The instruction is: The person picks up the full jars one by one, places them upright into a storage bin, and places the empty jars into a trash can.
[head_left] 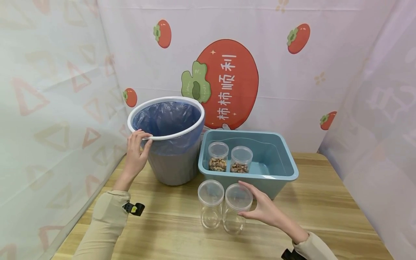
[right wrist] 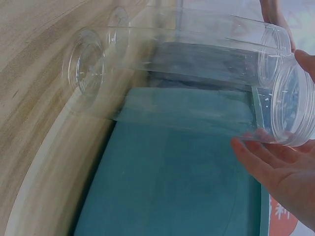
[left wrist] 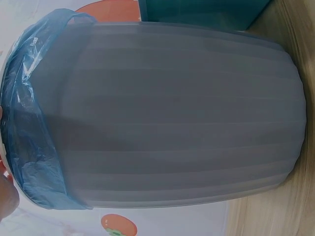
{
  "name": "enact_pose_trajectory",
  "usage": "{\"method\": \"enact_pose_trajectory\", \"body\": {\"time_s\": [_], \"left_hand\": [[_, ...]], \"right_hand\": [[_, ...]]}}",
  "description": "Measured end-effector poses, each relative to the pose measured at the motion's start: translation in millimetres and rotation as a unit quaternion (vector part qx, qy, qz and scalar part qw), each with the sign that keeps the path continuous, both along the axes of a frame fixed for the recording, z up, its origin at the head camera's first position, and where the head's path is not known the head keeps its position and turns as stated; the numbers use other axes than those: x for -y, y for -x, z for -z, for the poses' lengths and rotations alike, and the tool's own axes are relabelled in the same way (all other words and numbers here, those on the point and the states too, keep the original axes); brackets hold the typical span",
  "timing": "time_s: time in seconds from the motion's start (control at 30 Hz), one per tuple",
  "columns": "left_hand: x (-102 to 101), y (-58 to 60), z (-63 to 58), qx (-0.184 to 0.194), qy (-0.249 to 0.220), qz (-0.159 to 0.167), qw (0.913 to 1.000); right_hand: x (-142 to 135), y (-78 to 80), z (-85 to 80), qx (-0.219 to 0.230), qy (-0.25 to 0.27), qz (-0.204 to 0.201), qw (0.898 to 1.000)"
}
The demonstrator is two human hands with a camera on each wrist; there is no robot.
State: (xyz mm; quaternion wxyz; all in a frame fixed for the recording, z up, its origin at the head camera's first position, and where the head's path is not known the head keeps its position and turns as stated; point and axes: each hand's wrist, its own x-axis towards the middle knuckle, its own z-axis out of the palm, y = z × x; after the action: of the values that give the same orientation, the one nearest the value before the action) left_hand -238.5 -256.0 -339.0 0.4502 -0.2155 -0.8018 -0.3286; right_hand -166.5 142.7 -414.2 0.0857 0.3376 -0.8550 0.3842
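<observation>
Left hand [head_left: 135,150] at the bin [head_left: 172,166], right hand [head_left: 264,210] around a clear jar [head_left: 233,216].
Head view: left of centre, the left fingers lie over the white rim [head_left: 172,137], thumb outside, pinching it; lower centre, the right thumb and fingers pinch the jar near its lid [head_left: 238,196], beside a second jar [head_left: 210,213]. Left wrist view: the ribbed bin wall looks stiff and the liner [left wrist: 37,152] soft and slippery, so the rim seems the better hold. Right wrist view: the jar spans the upper frame, apparently empty, probably light, rigid and slick; a hold just below the lid should suit.
</observation>
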Motion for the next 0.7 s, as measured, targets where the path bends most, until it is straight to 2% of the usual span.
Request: {"method": "enact_pose_trajectory", "body": {"time_s": [0.23,0.7], "left_hand": [[-0.1,1.3,-0.1,0.001,0.006,-0.002,1.0],[0.7,1.6,0.3,0.0,0.005,-0.005,1.0]], "right_hand": [[-1.3,2.6,-1.3,-0.031,0.021,0.009,0.999],[-8.4,2.4,-22.8,-0.059,0.012,0.02,0.998]]}}
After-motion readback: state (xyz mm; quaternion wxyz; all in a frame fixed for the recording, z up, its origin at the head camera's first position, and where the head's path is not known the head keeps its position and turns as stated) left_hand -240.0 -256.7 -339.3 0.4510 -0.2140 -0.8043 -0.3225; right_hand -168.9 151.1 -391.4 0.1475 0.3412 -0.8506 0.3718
